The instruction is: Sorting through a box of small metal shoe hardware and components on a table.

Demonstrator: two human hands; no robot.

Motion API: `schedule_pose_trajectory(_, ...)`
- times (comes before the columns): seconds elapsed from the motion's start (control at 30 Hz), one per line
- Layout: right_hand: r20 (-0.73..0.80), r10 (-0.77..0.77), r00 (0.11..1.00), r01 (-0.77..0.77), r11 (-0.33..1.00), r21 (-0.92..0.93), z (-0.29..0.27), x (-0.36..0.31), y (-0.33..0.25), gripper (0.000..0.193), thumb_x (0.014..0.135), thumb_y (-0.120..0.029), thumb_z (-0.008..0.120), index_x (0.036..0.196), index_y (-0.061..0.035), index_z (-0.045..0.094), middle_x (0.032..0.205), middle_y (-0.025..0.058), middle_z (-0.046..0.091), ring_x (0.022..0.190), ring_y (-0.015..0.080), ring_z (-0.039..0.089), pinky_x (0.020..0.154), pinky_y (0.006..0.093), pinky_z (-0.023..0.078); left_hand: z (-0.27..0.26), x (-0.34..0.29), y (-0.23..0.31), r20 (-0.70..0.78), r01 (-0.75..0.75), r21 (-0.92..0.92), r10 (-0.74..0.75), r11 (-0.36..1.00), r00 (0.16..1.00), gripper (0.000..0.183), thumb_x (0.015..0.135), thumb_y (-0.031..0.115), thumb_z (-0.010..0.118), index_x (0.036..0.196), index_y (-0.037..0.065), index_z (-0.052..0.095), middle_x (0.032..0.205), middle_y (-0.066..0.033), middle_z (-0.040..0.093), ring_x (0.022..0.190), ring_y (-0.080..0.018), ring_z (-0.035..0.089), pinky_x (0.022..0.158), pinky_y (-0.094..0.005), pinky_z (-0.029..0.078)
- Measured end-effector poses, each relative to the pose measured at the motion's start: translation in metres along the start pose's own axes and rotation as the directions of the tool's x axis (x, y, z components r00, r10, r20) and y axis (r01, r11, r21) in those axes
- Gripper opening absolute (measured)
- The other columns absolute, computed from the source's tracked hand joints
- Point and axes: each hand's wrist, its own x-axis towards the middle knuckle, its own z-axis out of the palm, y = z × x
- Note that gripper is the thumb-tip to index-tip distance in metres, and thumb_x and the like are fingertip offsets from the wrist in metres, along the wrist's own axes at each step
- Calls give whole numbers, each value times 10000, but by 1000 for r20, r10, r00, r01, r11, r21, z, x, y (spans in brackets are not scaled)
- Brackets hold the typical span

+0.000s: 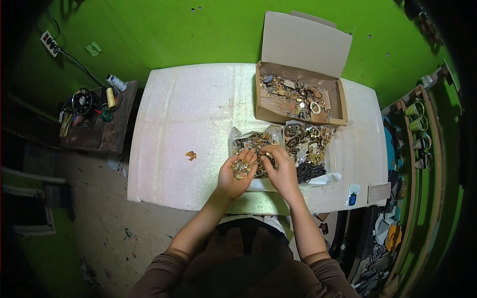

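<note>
White and shiny, the surface (184, 109) holds lots of small bits. Two white-lined trays (238, 132) sit side by side, close to its near edge and right of the middle. I can't tell if they are joined.

The left hand (229, 186) is palm up by the left tray, with its fingers spread flat and loose. A small heap of gold and silver bits (241, 169) lies on the palm. The right hand (283, 174) is just beside it, over the trays. Its fingers are bent close together, but I can't tell if they pinch a bit.

The right tray has bigger shiny pieces at the back and a pile of black bits (310, 173) near the front. A brown box (278, 114) stands behind the trays, by the far edge, with its lid up and more bits inside. One brown scrap (191, 156) lies alone toward the left edge.

It looks like the step now is picking through bits by hand. The next move seems to need a flat, steady palm, so nothing spills, and a light pinch on one bit.
</note>
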Motion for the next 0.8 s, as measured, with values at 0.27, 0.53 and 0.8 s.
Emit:
schedule_pose_trajectory(0.27,206,-100,973,139,974,-180,25,-11,-11,238,696,-81,618,919,-21,560,951,126,543,889,296,516,756,355,432,7,-1,-1,173,42,77,-54,996,983,385,894,168,275,1225,8,390,1220,-109,442,1118,-194,423,963,-286,321)
schedule_pose_trajectory(0.53,142,147,979,-158,985,69,13,1,11,129,742,-35,535,860,13,556,748,108,555,627,212,546,630,291,446,1,-1,6,167,41,99,-57,994,984,400,892,175,274,1253,24,357,1268,-104,403,1148,-175,396,955,-293,321)
schedule_pose_trajectory(0.8,423,636,646,-517,-43,855,25,-7,36,255,859,-117,416,1065,21,473,1035,137,522,973,192,511,855,284,436,15,16,8,82,-194,480,176,855,981,270,904,187,361,1056,4,489,935,-75,548,840,-158,524,753,-274,428)
